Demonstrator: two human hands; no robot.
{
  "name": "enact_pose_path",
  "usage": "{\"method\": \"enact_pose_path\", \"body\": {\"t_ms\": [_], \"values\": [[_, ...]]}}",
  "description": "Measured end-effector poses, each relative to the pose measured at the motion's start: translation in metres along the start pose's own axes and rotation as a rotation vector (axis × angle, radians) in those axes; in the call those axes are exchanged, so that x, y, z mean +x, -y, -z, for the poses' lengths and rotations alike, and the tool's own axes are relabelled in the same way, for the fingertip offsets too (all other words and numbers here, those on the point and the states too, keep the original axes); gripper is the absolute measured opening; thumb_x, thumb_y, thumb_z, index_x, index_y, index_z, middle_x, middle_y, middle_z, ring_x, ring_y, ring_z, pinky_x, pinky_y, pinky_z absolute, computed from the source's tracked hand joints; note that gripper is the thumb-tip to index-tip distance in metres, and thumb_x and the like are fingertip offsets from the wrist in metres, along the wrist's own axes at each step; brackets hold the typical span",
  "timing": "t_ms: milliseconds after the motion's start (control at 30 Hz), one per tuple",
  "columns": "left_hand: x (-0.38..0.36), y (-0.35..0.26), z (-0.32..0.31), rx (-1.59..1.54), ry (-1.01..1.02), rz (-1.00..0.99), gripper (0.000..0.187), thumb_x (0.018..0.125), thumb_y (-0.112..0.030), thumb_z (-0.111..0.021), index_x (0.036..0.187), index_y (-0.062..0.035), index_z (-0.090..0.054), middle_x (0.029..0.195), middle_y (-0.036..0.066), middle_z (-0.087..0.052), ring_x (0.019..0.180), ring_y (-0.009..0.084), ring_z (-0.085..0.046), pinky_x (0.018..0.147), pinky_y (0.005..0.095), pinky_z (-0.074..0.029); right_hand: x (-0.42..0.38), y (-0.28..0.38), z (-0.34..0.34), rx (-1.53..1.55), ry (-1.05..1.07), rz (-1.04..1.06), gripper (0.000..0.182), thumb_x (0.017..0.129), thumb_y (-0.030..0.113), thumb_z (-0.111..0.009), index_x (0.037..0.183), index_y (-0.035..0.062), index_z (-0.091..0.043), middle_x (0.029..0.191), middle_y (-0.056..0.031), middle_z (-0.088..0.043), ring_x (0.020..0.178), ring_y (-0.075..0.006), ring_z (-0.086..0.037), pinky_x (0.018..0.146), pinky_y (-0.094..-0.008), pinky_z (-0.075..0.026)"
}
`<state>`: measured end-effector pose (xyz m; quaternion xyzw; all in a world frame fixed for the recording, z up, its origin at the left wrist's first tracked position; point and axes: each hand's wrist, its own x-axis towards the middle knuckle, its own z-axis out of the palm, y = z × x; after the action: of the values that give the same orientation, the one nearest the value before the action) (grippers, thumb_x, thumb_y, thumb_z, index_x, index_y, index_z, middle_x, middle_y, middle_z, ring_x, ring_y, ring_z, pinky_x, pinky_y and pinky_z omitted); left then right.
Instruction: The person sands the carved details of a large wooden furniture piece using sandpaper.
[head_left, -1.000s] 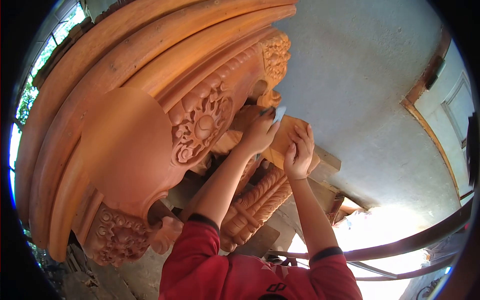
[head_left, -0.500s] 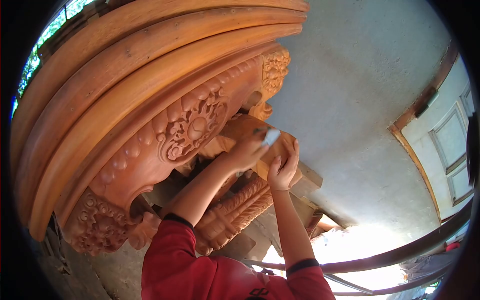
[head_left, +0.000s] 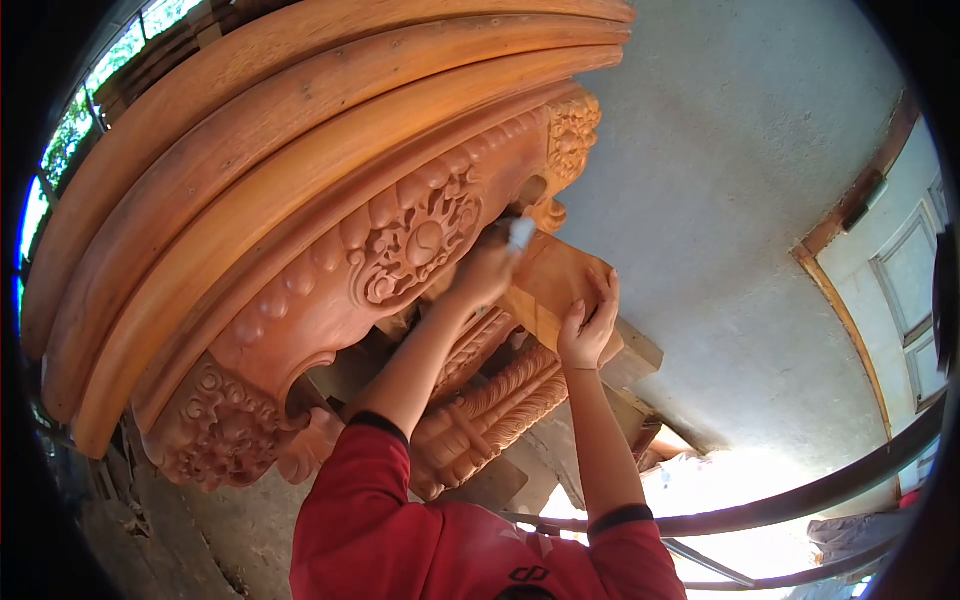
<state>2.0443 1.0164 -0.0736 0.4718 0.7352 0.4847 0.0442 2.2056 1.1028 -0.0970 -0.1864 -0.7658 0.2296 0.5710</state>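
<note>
My left hand is closed around a small pale blue-white pad, possibly a folded sheet; its exact kind is blurred. It is at the far end of a smooth wooden block, close to the carved apron. My right hand grips the near end of that block, thumb on one side and fingers lying along the edge. Beside the block is the carved wooden apron with an openwork floral medallion. A carved leg-like piece lies below my forearms.
Long curved wooden mouldings sweep across the upper left. A carved corner piece sits lower left. A grey wall stands on the right, with a panelled door beyond. A dark curved bar crosses the lower right.
My left hand has moved with the pad up and away along the block, towards the carved apron. The right hand still holds the block's near end. The whole view has shifted slightly.
</note>
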Motion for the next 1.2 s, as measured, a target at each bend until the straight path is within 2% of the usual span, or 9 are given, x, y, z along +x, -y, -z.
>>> {"method": "enact_pose_path", "body": {"t_ms": [200, 267, 700, 800, 867, 900, 1033, 1133, 1200], "values": [[-0.015, -0.006, -0.014, 0.334, -0.096, -0.332, 0.031, 0.089, -0.016, -0.041, 0.113, 0.0018, -0.05, 0.118, 0.022, -0.05, 0.117, 0.0347, -0.042, 0.098, 0.047, -0.031, 0.004, 0.0, 0.0, -0.039, -0.023, 0.049, 0.035, 0.076, 0.008, -0.048, 0.11, -0.0007, -0.05, 0.114, -0.0158, -0.054, 0.122, -0.0368, -0.039, 0.098, -0.0462, -0.031], [-0.031, -0.035, -0.019, 0.123, -0.009, -0.378, 0.034, 0.09, -0.017, -0.04, 0.116, 0.0031, -0.048, 0.122, 0.022, -0.047, 0.119, 0.0349, -0.041, 0.099, 0.0474, -0.029, 0.004, -0.001, 0.0, -0.029, -0.017, 0.063, 0.033, 0.076, 0.009, -0.048, 0.107, -0.0004, -0.051, 0.112, -0.0156, -0.056, 0.122, -0.0368, -0.039, 0.098, -0.0461, -0.032], [-0.078, -0.062, -0.019, 0.158, -0.04, -0.407, 0.038, 0.088, -0.014, -0.043, 0.124, -0.0012, -0.043, 0.12, 0.02, -0.049, 0.113, 0.0376, -0.045, 0.095, 0.0436, -0.036, 0.002, -0.001, -0.002, -0.009, -0.033, 0.037, 0.031, 0.076, 0.01, -0.048, 0.105, -0.0009, -0.053, 0.11, -0.0149, -0.058, 0.122, -0.0377, -0.038, 0.099, -0.0456, -0.031], [-0.134, -0.074, -0.01, -0.015, 0.176, -0.136, 0.038, 0.086, -0.011, -0.048, 0.123, -0.0028, -0.046, 0.126, 0.018, -0.045, 0.12, 0.0356, -0.038, 0.101, 0.0441, -0.03, -0.001, -0.003, -0.001, 0.001, -0.016, 0.036, 0.031, 0.078, 0.01, -0.049, 0.106, -0.0009, -0.053, 0.114, -0.0163, -0.056, 0.122, -0.0375, -0.038, 0.099, -0.0444, -0.031], [-0.165, -0.067, -0.007, 0.077, 0.15, -0.219, 0.038, 0.085, -0.011, -0.051, 0.122, -0.0061, -0.049, 0.125, 0.018, -0.046, 0.119, 0.0345, -0.039, 0.098, 0.0424, -0.034, -0.002, -0.004, -0.002, -0.001, -0.057, 0.039, 0.031, 0.079, 0.01, -0.048, 0.107, -0.0011, -0.053, 0.12, -0.018, -0.051, 0.121, -0.0374, -0.039, 0.098, -0.044, -0.032], [-0.18, -0.055, -0.009, 0.144, 0.039, -0.241, 0.035, 0.085, -0.014, -0.052, 0.119, -0.0055, -0.051, 0.115, 0.017, -0.054, 0.109, 0.0334, -0.049, 0.089, 0.0404, -0.042, -0.002, -0.001, -0.002, 0.049, -0.052, 0.012, 0.031, 0.081, 0.014, -0.048, 0.109, -0.0007, -0.053, 0.126, -0.0198, -0.046, 0.121, -0.0356, -0.039, 0.099, -0.0447, -0.03], [-0.215, -0.041, 0.008, 0.103, -0.146, -0.041, 0.025, 0.087, -0.017, -0.053, 0.102, 0.0004, -0.059, 0.092, 0.018, -0.062, 0.084, 0.034, -0.058, 0.073, 0.0392, -0.046, -0.007, -0.016, -0.002, -0.143, 0.045, 0.01, 0.039, 0.085, 0.027, -0.048, 0.116, 0.0033, -0.051, 0.132, -0.0159, -0.042, 0.125, -0.0313, -0.036, 0.102, -0.054, -0.019], [-0.232, -0.06, 0.037, 0.089, -0.168, 0.065, 0.025, 0.087, -0.018, -0.053, 0.098, 0.0034, -0.058, 0.088, 0.02, -0.061, 0.08, 0.0347, -0.058, 0.07, 0.0381, -0.045, 0.009, 0.038, 0.006, -0.295, 0.15, -0.321, 0.045, 0.086, 0.033, -0.049, 0.123, 0.0059, -0.046, 0.132, -0.0134, -0.042, 0.127, -0.0312, -0.034, 0.101, -0.0568, -0.016], [-0.24, -0.081, 0.054, 0.065, -0.242, 0.068, 0.024, 0.088, -0.018, -0.053, 0.095, 0.0047, -0.058, 0.086, 0.02, -0.061, 0.077, 0.0323, -0.058, 0.068, 0.0362, -0.044, 0.02, 0.084, 0.017, -0.346, 0.198, -0.273, 0.052, 0.085, 0.034, -0.053, 0.128, 0.0064, -0.041, 0.131, -0.0144, -0.043, 0.124, -0.0299, -0.039, 0.101, -0.0514, -0.022]]}}
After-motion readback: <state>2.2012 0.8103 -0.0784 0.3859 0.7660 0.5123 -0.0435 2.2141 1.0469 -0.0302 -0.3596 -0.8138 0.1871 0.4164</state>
